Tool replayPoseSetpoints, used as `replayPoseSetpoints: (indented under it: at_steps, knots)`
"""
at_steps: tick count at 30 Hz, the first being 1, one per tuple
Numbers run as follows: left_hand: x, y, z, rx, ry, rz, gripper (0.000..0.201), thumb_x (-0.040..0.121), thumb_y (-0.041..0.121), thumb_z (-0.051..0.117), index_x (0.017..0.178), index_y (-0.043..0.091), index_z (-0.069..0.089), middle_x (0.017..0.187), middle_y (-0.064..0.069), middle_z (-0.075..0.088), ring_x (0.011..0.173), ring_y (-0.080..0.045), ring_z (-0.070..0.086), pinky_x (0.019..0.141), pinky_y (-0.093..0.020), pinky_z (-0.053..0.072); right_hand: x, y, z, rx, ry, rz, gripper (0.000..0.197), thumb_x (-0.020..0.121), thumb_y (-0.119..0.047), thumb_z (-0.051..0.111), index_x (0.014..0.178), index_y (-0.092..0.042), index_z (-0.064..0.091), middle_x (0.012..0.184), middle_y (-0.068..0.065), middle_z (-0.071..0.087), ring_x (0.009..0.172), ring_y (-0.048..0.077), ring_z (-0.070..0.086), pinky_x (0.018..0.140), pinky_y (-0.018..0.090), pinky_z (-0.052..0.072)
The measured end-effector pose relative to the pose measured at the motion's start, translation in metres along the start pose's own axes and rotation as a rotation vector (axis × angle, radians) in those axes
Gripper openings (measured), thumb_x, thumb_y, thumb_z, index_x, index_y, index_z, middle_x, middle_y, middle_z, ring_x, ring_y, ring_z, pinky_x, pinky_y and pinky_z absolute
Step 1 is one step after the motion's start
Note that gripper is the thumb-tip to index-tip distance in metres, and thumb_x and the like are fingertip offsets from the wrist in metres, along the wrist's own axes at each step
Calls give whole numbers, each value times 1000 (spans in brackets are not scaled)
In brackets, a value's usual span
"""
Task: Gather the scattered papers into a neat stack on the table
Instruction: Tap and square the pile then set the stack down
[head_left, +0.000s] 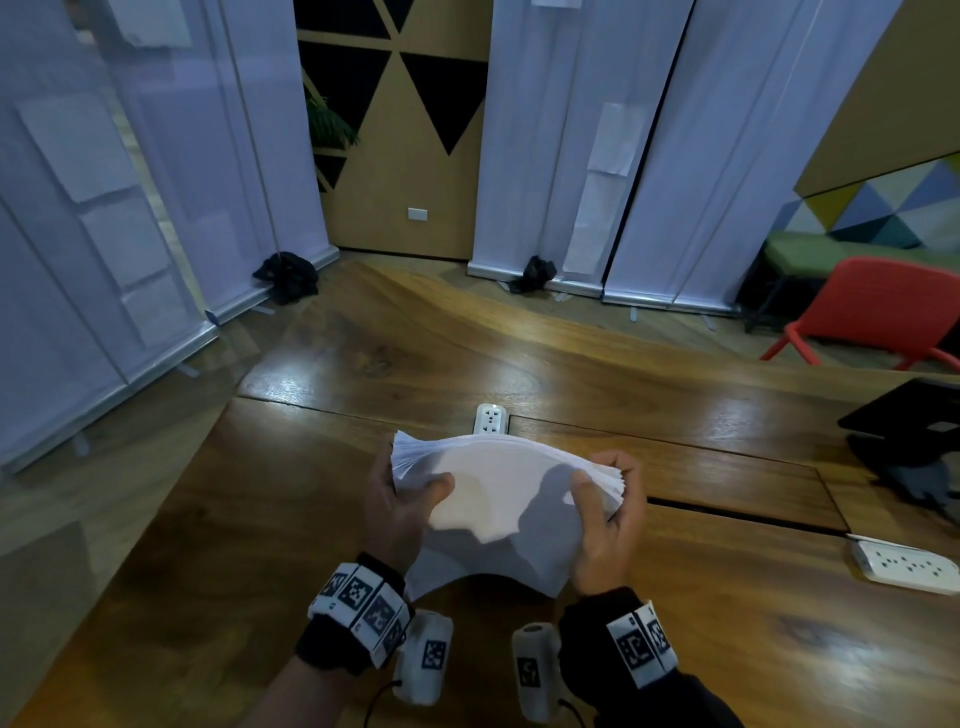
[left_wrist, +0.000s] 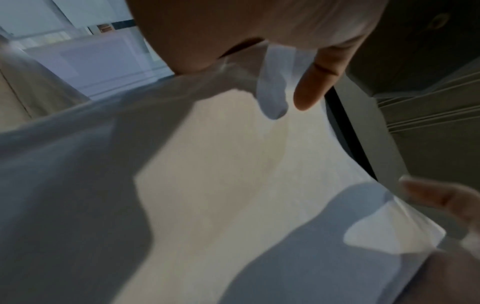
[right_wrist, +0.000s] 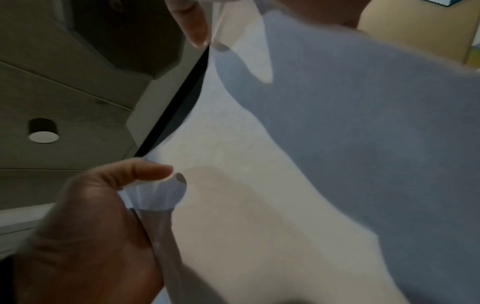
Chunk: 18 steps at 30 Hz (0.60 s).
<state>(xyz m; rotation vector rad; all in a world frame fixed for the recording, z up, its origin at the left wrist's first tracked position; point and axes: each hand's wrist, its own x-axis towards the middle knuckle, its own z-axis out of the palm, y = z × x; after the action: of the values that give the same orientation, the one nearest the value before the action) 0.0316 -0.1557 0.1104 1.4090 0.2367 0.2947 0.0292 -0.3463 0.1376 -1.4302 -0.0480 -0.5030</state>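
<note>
Papers (head_left: 498, 493) gathered, bowed at frame centre; your left hand (head_left: 400, 506) and right hand (head_left: 605, 519) pinch the ends. Left: square edges, lay on table (head_left: 675, 649).

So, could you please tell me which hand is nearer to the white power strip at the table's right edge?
Right. The right hand grips the paper stack's right end, on the power strip's side; the left hand grips the far, left end.

The fingers of both hands are hidden behind the papers (head_left: 498, 499) in the head view. The socket (head_left: 490, 419) is partly covered by the papers' far edge. Both wrist views are blurred. The strip (head_left: 906, 566) is cut off at the right edge.
</note>
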Motion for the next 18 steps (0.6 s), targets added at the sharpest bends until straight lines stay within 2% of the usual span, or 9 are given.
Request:
replayPoseSetpoints:
  at_steps: [2,4,7,9,11,12,14,16,18]
  knots:
    - [-3,2,1,5,22,12,55,44,40,71,95,20,64,89,2,69,78,-6,68,61,-17,55,0,-3,4,-47,51,13,68,67,-75,59,94,-14,51,80,1,57,70,9,59,57,16,47]
    - [-5,0,1,-4,14,8,48,45,38,70,90,23,63,86,2,69,78,-12,68,58,-18,55,-1,-5,5,-63,106,99,83,60,-85,51,95,-10,53,74,-5,58,60,-4,60,50,8,45]
    - [-8,-1,0,-9,28,57,47,49,34,70,93,16,65,85,-5,70,82,-28,68,63,-28,56,-2,-4,5,-74,151,180,60,67,-78,52,86,-20,54,71,-9,58,58,-11,59,51,6,45]
    - [-10,1,2,-44,58,61,47,52,33,72,95,16,64,87,-6,70,85,-31,68,68,-40,57,-1,-4,6,-90,160,191,50,74,-69,55,81,-20,53,68,-8,57,57,-7,58,54,13,45]
    - [-12,9,6,-72,50,99,42,59,35,72,96,20,61,88,-6,68,83,-31,66,70,-48,56,0,-4,8,-84,183,217,46,81,-56,57,96,-12,58,71,-6,59,62,-1,60,60,21,45]
    - [-13,14,9,-84,43,129,39,63,38,71,95,21,59,86,-5,67,80,-29,66,67,-47,56,1,-3,8,-67,192,228,48,83,-52,57,104,-9,58,72,-6,60,64,3,61,62,24,47]
    - [-13,25,15,-84,71,181,39,66,51,70,88,22,55,75,3,66,68,-16,65,56,-32,56,1,-5,10,-63,198,230,54,78,-62,59,101,-14,59,72,-5,62,64,5,61,60,25,48]
    - [-11,32,20,-62,126,193,39,68,59,66,80,26,50,66,4,62,55,-4,61,48,-20,50,1,-6,11,-68,215,210,48,77,-63,60,94,-18,58,70,-3,60,59,3,59,55,19,46]
    - [-8,34,24,-22,175,173,35,71,55,68,75,27,48,65,2,57,52,-4,58,45,-20,48,3,-3,11,-83,227,194,31,81,-55,62,82,-26,53,66,-1,55,49,-2,53,45,10,40]
